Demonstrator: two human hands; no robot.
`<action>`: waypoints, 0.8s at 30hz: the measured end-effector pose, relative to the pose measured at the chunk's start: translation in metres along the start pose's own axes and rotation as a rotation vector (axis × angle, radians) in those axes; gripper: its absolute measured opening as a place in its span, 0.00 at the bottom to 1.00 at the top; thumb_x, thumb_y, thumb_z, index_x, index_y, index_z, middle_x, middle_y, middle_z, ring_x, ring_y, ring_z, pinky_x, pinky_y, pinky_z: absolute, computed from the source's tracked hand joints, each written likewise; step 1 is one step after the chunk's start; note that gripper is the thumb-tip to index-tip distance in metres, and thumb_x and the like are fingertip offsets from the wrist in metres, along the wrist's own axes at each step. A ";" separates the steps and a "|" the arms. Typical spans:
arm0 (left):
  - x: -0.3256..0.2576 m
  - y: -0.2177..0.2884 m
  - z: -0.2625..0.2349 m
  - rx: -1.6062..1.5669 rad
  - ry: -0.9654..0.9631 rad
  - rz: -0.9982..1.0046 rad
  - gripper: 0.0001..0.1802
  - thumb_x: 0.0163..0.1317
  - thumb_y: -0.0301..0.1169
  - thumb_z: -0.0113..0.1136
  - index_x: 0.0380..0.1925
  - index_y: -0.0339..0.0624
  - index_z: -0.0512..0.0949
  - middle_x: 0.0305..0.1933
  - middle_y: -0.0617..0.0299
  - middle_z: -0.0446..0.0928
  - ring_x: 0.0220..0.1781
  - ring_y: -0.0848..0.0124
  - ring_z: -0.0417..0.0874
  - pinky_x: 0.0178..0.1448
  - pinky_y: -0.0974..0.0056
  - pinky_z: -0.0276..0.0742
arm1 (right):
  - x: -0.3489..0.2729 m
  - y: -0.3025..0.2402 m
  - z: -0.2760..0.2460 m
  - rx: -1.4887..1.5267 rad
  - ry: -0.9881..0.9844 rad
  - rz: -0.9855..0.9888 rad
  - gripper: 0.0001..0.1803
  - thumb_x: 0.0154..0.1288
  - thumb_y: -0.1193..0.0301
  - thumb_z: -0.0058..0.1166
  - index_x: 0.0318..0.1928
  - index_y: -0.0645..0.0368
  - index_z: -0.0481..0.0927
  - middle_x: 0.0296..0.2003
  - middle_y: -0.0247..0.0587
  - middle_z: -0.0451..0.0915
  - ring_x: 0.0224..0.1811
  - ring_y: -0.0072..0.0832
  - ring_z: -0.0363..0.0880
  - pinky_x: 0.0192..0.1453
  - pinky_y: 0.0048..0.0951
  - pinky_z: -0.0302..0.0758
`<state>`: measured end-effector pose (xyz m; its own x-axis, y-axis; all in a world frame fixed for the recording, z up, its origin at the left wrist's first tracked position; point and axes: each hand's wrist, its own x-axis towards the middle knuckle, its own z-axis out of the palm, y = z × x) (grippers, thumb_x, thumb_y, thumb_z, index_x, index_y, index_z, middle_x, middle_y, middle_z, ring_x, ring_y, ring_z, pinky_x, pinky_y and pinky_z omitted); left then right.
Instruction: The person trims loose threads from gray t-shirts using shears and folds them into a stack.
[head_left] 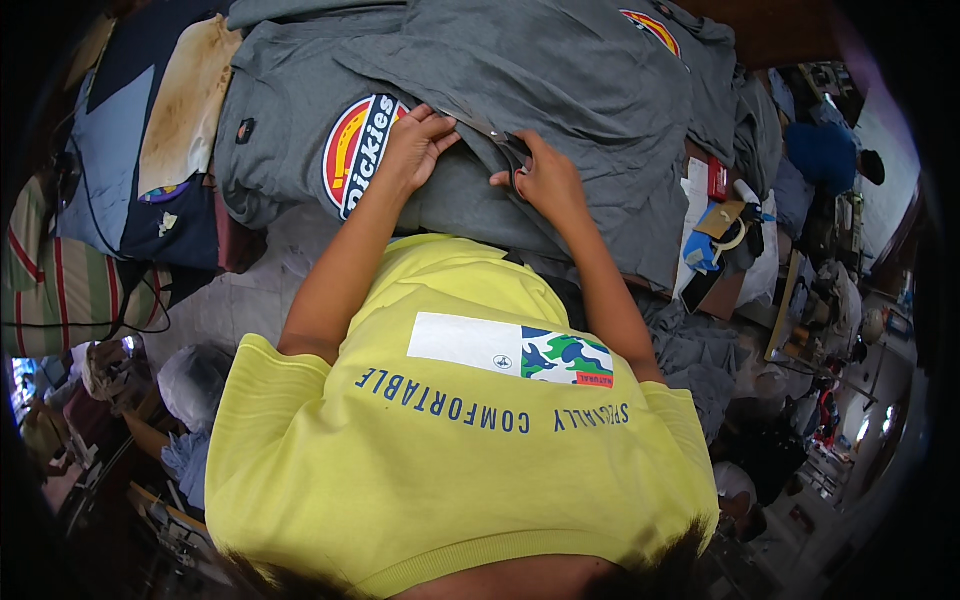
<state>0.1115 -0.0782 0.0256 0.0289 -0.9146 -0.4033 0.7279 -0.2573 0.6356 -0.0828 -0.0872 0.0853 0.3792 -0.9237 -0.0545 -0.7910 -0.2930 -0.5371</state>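
Observation:
Grey garments lie spread in layers across the table before me. One carries a large printed patch in red, yellow and dark blue, just left of my left hand. That hand is closed, its fingertips pinched at a fold of the grey cloth; what exactly lies between them is partly hidden. My right hand grips a pair of metal scissors by the handles. The blades point left and away from me, lying over the cloth with their tips close to my left fingertips.
At the left are a stained tan cloth, dark fabric and a striped cushion. On the right side lie a red box and a roll of tape. Beyond them, a person in blue bends over.

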 end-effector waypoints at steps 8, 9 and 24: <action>0.004 0.007 -0.001 -0.066 -0.004 -0.007 0.13 0.55 0.20 0.53 0.41 0.37 0.70 0.39 0.62 0.74 0.42 0.73 0.75 0.50 0.68 0.72 | 0.003 0.021 0.012 0.093 -0.046 0.020 0.25 0.40 0.65 0.66 0.41 0.59 0.73 0.14 0.42 0.73 0.17 0.34 0.74 0.23 0.32 0.67; 0.006 0.007 -0.003 -0.092 -0.004 -0.008 0.13 0.55 0.20 0.53 0.42 0.37 0.70 0.39 0.61 0.74 0.41 0.73 0.75 0.50 0.68 0.72 | 0.003 0.020 0.012 0.082 -0.047 0.027 0.25 0.40 0.65 0.66 0.41 0.59 0.73 0.15 0.42 0.74 0.18 0.35 0.75 0.23 0.32 0.67; 0.011 0.015 -0.008 -0.029 0.008 -0.008 0.09 0.56 0.21 0.53 0.38 0.38 0.70 0.38 0.63 0.74 0.40 0.74 0.76 0.49 0.69 0.73 | 0.017 0.002 0.015 0.047 -0.001 -0.001 0.29 0.37 0.58 0.68 0.40 0.60 0.74 0.14 0.45 0.73 0.17 0.35 0.74 0.24 0.32 0.67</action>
<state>0.1278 -0.0899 0.0253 0.0283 -0.9098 -0.4141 0.7475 -0.2558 0.6130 -0.0706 -0.0996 0.0702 0.3807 -0.9231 -0.0544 -0.7670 -0.2823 -0.5763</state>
